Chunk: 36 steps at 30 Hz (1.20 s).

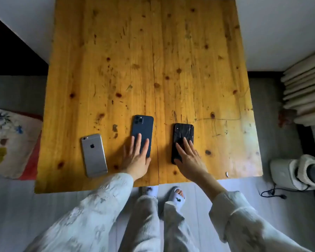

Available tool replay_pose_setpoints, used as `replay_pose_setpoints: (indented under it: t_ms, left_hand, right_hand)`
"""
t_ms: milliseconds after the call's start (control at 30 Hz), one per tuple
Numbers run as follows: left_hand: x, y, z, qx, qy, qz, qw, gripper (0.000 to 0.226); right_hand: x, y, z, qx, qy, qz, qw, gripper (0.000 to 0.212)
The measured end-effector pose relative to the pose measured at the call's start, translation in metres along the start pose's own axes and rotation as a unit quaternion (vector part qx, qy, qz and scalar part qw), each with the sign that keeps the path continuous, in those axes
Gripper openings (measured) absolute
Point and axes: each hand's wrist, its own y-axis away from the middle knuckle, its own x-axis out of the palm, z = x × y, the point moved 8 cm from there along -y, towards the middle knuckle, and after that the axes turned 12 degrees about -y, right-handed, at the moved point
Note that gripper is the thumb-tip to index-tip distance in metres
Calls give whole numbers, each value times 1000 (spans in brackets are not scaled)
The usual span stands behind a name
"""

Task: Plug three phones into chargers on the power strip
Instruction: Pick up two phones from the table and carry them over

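Observation:
Three phones lie face down near the front edge of the wooden table (153,51). A silver phone (94,155) rests at the left, untouched. In the middle is a dark blue phone (143,129); my left hand (136,157) lies flat on its lower half, fingers spread. To the right is a black phone (183,131) with a glossy back; my right hand (187,157) rests flat on its lower part, fingers apart. Neither hand grips its phone. No power strip or charger is in view.
A flowered cushion (9,142) sits left of the table. On the floor at the right stand a white appliance (296,171) with a loose black cord (273,192) and a radiator (305,91). My legs and slippers are below the table's front edge.

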Motion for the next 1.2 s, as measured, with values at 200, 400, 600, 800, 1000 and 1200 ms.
replay_pose_setpoints:
  t_ms: [200,400,600,800,1000,1200]
  left_hand:
    - [14,22,-10,12,-44,-27,999,68]
    - [-10,48,-16,-35,60,-157,985,44]
    - [-16,23,-3,-172,112,-85,975,87]
    - [-12,9,-12,-196,99,-60,974,97]
    - [-15,-1,-1,-239,134,-24,961,112]
    - [0,-7,26,-249,359,1,899,76]
  right_hand:
    - [19,8,-3,-4,33,-13,999,67]
    - [17,20,-1,-24,-22,-26,999,51]
    - [-21,7,-22,95,-119,-185,971,62]
    - [-7,-7,-28,227,-128,-182,948,94]
    - [-4,-9,-32,287,-184,-174,924,84]
    - [-8,-10,-46,319,-267,-176,892,76]
